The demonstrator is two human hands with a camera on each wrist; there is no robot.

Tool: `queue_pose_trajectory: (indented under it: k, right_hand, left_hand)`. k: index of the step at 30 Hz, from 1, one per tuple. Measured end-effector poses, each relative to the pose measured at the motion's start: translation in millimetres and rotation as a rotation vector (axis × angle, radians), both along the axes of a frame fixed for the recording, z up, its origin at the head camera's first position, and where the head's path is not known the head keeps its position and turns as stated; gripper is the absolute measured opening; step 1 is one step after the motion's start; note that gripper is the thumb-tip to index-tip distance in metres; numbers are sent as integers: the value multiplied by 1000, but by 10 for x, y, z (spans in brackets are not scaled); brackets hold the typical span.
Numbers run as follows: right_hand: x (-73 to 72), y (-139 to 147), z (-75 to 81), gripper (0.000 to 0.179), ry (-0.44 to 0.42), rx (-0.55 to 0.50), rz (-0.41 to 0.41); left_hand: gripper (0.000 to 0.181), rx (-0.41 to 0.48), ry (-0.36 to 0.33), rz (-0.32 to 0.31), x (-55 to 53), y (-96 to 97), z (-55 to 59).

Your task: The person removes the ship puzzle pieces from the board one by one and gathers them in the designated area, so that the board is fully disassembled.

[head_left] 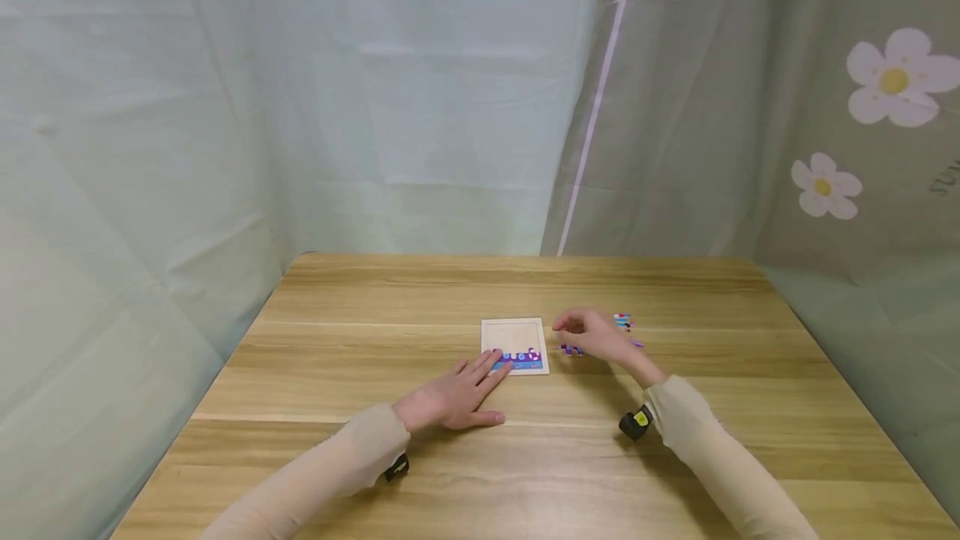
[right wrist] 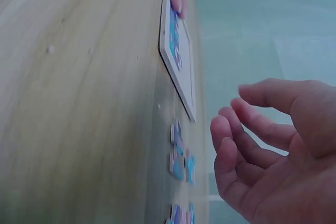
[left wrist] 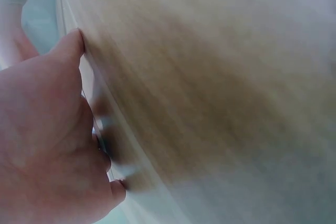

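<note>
A square jigsaw puzzle tray (head_left: 512, 335) with a pale border lies on the table. Blue and purple picture pieces (head_left: 529, 363) fill its near strip, while bare wood shows farther back. My left hand (head_left: 459, 396) lies flat with fingers spread, its fingertips over the tray's near left corner. To the right of the tray hovers my right hand (head_left: 597, 336), fingers loosely bent. In the right wrist view a gap separates its thumb from the fingers (right wrist: 223, 132), and nothing shows between them. Loose puzzle pieces (head_left: 572, 350) lie beneath and beside this hand.
More loose pieces (head_left: 623, 321) lie beyond the right hand, partly hidden by it. The wood-grain table (head_left: 375, 290) reaches back to hanging pale curtains (head_left: 450, 107). A grey curtain with white flowers (head_left: 823, 186) hangs at the right. Both wrists wear small black devices (head_left: 635, 423).
</note>
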State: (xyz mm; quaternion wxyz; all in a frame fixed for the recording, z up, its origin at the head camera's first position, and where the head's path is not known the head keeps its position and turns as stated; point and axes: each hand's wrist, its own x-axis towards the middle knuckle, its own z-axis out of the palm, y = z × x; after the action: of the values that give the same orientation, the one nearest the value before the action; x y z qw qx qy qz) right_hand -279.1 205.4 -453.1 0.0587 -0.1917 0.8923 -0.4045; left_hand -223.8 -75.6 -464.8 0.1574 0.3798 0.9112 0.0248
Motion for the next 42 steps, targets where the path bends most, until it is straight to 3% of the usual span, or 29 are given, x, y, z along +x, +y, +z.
queue_pose_trajectory:
  k: [5,15,42]
  right_hand:
    - [-9,-118,-32,18,-25,8,87]
    - [0,-363,-85,35,-41,159,132]
    - [-9,-454,-76,33,-91,126,133]
  left_hand:
    - [80,-3,2,-2,7,-5,-7]
    - [80,-19,24,9,2,4,-25]
    - [80,-8,24,13,12,21,-8]
